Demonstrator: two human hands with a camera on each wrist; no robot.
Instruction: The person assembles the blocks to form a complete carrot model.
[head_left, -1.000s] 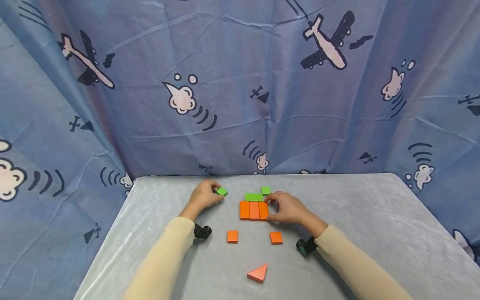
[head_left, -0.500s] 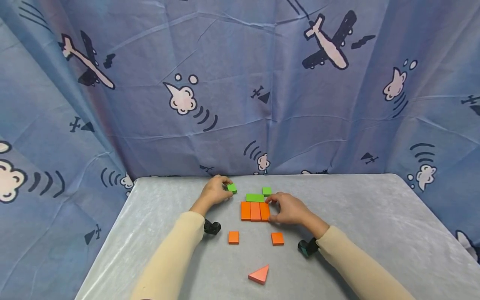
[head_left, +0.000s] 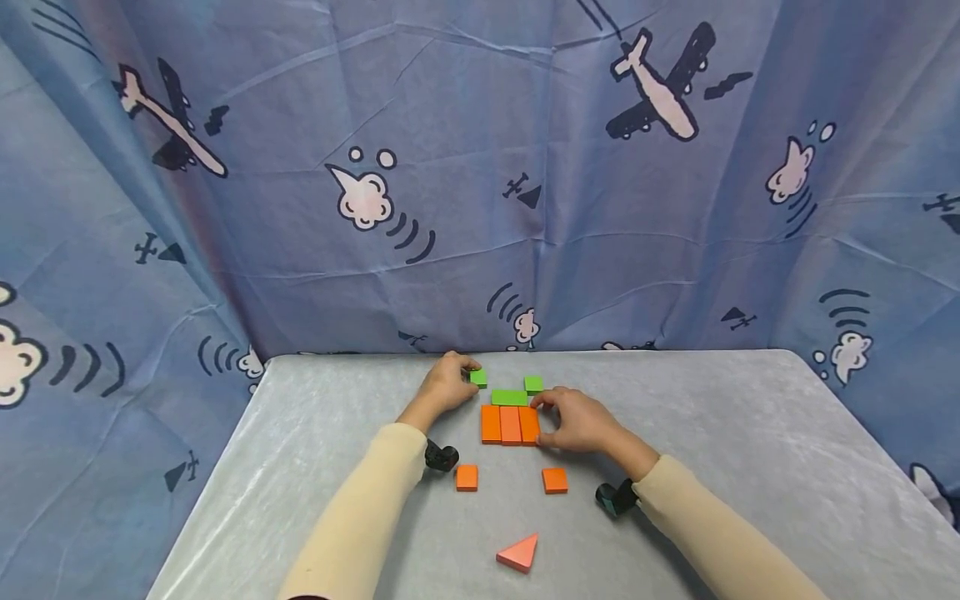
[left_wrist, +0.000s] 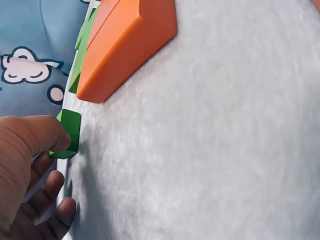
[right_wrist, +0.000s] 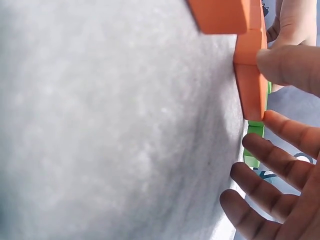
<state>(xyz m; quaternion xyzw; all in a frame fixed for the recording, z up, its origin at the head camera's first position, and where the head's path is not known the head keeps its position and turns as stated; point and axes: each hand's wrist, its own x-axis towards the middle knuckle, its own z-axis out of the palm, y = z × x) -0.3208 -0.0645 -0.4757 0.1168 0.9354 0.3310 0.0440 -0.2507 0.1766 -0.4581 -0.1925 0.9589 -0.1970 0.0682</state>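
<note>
My left hand (head_left: 445, 383) pinches a small green block (left_wrist: 71, 131) between thumb and fingers at the far side of the table, left of the other green pieces. An oblong green block (head_left: 509, 397) lies against the far end of a row of upright orange bars, with a small green block (head_left: 533, 384) at its far right corner. The row holds a left orange block (head_left: 491, 425), a paler middle one (head_left: 510, 425) and a right orange block (head_left: 528, 426). My right hand (head_left: 581, 418) spans that right block, thumb at its near end, forefinger at its far end, other fingers spread.
Two square orange blocks (head_left: 467, 478) (head_left: 555, 481) lie apart nearer me. Closer still is a salmon triangular block (head_left: 519, 553). The pale cloth-covered table (head_left: 675, 400) ends at a blue curtain (head_left: 450, 208) with airplane prints.
My left hand has moved right with the small green block, bringing it close to the oblong green one. My right hand has stayed at the right orange block.
</note>
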